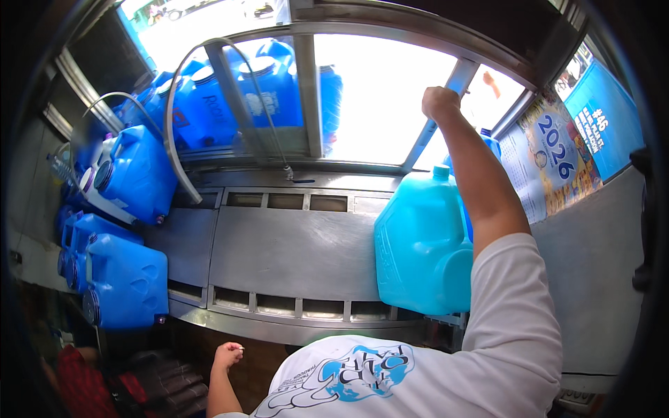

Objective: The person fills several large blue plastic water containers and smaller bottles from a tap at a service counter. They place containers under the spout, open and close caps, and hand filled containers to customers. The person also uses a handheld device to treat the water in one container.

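Observation:
My right arm reaches up past a turquoise water jug [418,244], and my right hand [440,104] is closed on the metal frame of the sliding window [419,145]. The jug stands at the right end of the steel counter [289,254], with a blue container partly hidden behind it. Low at the bottom centre, below the counter's front edge, my left hand [228,355] has its fingers pinched together on a small pale bit that I cannot make out.
Blue jugs [125,279] stand at the counter's left end, and more [209,108] behind glass. A curved steel pipe [169,132] and a thin tap [288,172] rise there. Posters [550,160] cover the right wall. Dark bags or cloth [132,380] lie low left.

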A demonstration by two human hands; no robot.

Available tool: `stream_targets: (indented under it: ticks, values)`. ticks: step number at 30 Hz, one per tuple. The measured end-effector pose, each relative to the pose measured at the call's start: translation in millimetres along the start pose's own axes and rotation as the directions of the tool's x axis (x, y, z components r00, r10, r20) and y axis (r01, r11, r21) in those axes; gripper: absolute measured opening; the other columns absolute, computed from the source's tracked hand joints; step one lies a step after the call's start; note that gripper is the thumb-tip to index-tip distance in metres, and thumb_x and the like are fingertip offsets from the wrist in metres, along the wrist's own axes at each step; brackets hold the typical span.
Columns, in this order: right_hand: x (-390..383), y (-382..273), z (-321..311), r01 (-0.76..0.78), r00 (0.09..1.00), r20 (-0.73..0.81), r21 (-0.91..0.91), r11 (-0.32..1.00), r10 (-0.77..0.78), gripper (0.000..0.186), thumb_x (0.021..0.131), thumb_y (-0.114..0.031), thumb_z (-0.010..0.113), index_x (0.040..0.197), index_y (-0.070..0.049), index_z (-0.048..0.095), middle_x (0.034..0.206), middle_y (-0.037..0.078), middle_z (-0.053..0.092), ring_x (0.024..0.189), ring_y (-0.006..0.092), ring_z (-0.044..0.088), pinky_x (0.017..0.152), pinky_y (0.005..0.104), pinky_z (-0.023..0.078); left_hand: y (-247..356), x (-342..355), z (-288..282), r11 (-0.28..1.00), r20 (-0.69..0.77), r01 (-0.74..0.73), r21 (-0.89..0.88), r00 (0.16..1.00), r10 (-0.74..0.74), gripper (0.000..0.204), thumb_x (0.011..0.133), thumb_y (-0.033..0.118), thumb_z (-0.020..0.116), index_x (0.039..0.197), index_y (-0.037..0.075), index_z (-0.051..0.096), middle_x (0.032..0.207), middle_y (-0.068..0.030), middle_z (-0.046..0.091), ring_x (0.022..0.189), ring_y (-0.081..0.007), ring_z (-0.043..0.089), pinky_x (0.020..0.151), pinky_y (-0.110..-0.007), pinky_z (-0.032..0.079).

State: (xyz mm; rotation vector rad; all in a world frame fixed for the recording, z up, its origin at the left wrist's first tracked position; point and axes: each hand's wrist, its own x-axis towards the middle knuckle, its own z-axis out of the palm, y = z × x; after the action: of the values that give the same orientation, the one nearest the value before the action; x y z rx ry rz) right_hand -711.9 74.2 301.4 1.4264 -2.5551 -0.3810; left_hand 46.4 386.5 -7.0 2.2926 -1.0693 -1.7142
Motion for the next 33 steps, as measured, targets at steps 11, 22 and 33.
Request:
stream_targets:
  ticks: [11, 22, 33]
  values:
    - [-122, -43, 8, 0.397, 0.918, -0.04, 0.075, 0.915, -0.395, 0.055, 0.078, -0.029, 0.068, 0.122, -0.001, 0.054, 0.114, 0.022, 0.062, 0.108, 0.0353, 0.059, 0.091, 0.0446, 0.048, 26, -14, -138, 0.841, -0.34, -0.465, -0.276, 0.866, 0.367, 0.012, 0.081, 0.007, 0.068, 0.092, 0.003, 0.065, 0.073, -0.0014, 0.063, 0.058, -0.0073, 0.055, 0.054, -0.023, 0.043]
    - [-319, -173, 72, 0.242, 0.875, 0.23, 0.553, 0.797, -0.426, 0.054, 0.077, -0.024, 0.073, 0.123, 0.0, 0.057, 0.086, 0.017, 0.069, 0.079, 0.0279, 0.067, 0.075, 0.0376, 0.052, -13, -19, -393, 0.057, -0.801, -0.834, -0.549, 0.544, 0.248, 0.012, 0.092, 0.02, 0.064, 0.101, 0.015, 0.058, 0.096, 0.0041, 0.063, 0.089, -0.0088, 0.059, 0.072, -0.024, 0.045]
    - [-388, -403, 18, 0.426, 0.691, 0.353, 0.504, 0.751, -0.63, 0.046, 0.082, -0.028, 0.068, 0.121, -0.005, 0.059, 0.098, 0.014, 0.069, 0.093, 0.0315, 0.066, 0.084, 0.0394, 0.051, 45, 84, -448, -0.131, -0.862, -0.886, -0.445, 0.463, -0.203, 0.016, 0.081, 0.006, 0.045, 0.065, 0.003, 0.049, 0.069, -0.0072, 0.056, 0.058, -0.0159, 0.051, 0.058, -0.03, 0.047]
